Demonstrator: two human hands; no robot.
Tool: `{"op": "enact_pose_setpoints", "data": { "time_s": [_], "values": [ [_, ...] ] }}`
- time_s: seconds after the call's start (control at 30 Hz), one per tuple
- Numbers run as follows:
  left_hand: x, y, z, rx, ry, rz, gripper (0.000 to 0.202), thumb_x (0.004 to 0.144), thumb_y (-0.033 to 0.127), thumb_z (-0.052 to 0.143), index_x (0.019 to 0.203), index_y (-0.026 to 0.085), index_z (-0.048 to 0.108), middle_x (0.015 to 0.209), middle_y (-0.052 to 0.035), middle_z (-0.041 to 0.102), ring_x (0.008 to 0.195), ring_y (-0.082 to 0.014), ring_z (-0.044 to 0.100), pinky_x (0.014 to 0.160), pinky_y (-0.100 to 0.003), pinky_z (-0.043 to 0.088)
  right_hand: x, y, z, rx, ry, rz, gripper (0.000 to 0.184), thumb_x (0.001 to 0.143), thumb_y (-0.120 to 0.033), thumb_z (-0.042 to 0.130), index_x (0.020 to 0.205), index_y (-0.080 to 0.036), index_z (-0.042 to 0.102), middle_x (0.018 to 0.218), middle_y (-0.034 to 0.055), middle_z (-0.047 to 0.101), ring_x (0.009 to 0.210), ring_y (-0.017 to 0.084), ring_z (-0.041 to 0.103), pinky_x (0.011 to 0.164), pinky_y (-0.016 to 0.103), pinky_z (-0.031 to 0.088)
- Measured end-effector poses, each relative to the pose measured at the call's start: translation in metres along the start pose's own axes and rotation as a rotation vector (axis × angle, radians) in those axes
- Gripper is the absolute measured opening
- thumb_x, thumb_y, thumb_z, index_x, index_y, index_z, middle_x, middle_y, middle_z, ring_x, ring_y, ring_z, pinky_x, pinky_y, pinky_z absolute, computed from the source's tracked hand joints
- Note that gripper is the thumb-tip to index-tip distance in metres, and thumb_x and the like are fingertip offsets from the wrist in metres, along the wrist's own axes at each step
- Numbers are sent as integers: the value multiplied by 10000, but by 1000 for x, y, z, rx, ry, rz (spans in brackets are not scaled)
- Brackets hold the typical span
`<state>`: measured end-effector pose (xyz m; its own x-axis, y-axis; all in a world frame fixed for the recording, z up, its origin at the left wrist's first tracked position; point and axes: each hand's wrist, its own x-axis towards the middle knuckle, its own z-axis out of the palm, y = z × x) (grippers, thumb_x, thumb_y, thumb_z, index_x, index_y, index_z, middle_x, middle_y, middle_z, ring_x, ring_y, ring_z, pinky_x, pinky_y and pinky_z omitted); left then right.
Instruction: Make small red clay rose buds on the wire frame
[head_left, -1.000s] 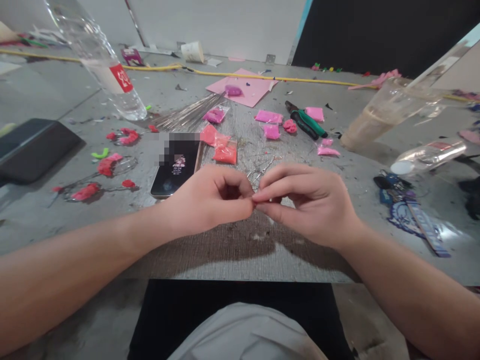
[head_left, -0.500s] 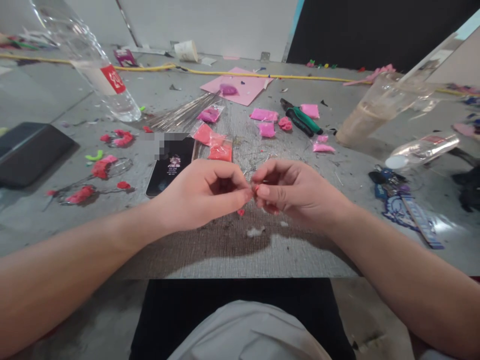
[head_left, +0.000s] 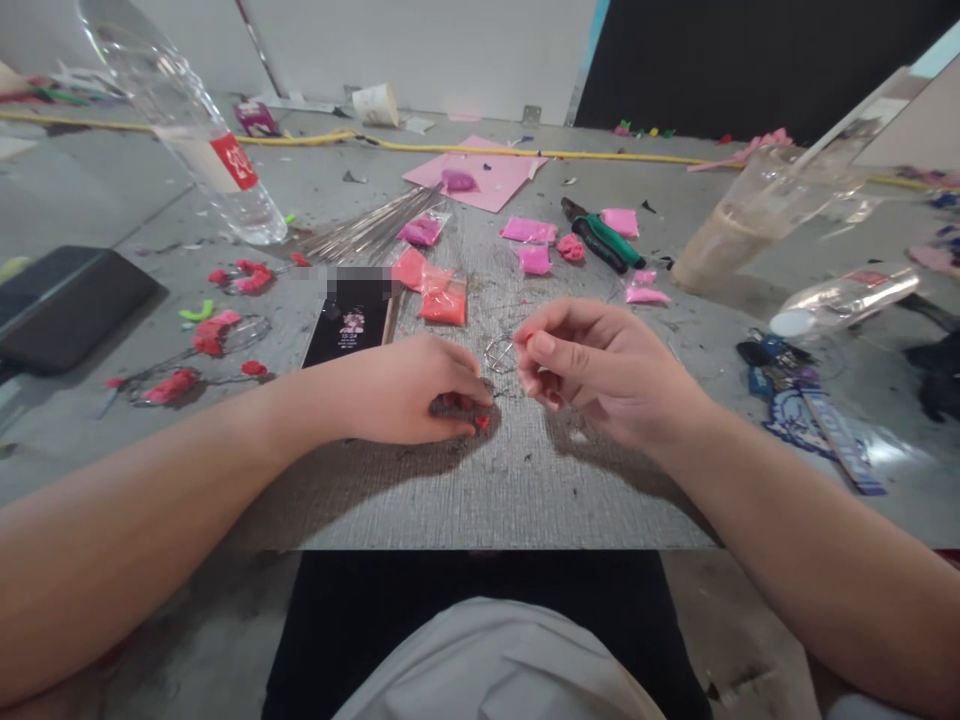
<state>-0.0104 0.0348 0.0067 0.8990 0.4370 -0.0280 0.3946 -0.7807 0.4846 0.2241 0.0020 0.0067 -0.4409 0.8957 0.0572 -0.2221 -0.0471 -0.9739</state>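
My right hand (head_left: 600, 370) pinches a small red piece of modelling clay (head_left: 529, 337) between thumb and fingertips, above the table. My left hand (head_left: 416, 392) is low over the table, palm down, thumb and fingers apart. At its fingertips lies a small red clay bit (head_left: 482, 422); whether they touch it I cannot tell. Between the hands shows a thin bent wire (head_left: 499, 352); whether it joins the piece in my right hand is unclear. Shaped red clay pieces on wire (head_left: 172, 386) lie to the left. Bags of orange-red clay (head_left: 442, 297) are beyond my left hand.
A phone (head_left: 349, 315) lies partly behind my left forearm. Farther back are a wire bundle (head_left: 367, 228), pink clay packets (head_left: 529, 230) and green-handled pliers (head_left: 607, 242). A tall water bottle (head_left: 195, 150) stands left; a plastic cup (head_left: 739, 220) and keys (head_left: 776, 360) are right.
My left hand has parted from my right, moving down and slightly left to the small red bit on the table, its fingers opening. My right hand keeps its pinch nearly in place.
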Motion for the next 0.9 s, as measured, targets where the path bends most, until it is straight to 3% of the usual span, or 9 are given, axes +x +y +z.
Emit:
{"op": "enact_pose_setpoints", "data": {
  "time_s": [0.23,0.33,0.47,0.57,0.73,0.9],
  "values": [
    [0,-3,7,-9,51,57,184,981,220,626,1027,234,803,974,-42,757,880,-178,701,815,-284,506,-1,0,2,12,-1,-36,209,846,-339,870,884,-185,735,695,-24,679,610,94,624,494,190,479],
    [1,-1,4,-90,189,36,159,968,247,663,1045,210,797,999,-56,767,891,-179,708,818,-289,531,-1,-1,2,-8,53,-100,195,856,-335,864,904,-193,738,693,-23,677,579,91,600,486,204,460],
    [0,7,-1,-442,423,-107,115,896,258,766,987,195,798,906,-31,780,804,-151,707,728,-253,551,-3,-3,4,-76,175,-214,174,888,-330,832,974,-211,739,691,-22,668,563,100,584,464,224,432],
    [0,11,1,-804,523,-195,136,845,229,828,979,215,812,844,-3,772,727,-110,679,670,-208,550,-5,-5,7,-89,215,-280,167,902,-341,814,985,-218,739,699,-17,660,577,109,585,457,233,433],
    [2,14,8,-1171,517,-189,123,817,281,882,923,233,841,790,-1,740,662,-73,621,602,-170,520,-11,-4,12,-149,167,-301,115,907,-309,806,933,-213,749,702,-14,671,563,97,571,460,228,449],
    [2,20,9,-1297,472,-139,97,837,281,870,915,229,843,757,6,704,636,-57,591,598,-164,506,-15,-3,16,-154,145,-277,67,917,-269,785,894,-211,760,686,-9,662,566,109,576,463,238,459]
  ]
}}
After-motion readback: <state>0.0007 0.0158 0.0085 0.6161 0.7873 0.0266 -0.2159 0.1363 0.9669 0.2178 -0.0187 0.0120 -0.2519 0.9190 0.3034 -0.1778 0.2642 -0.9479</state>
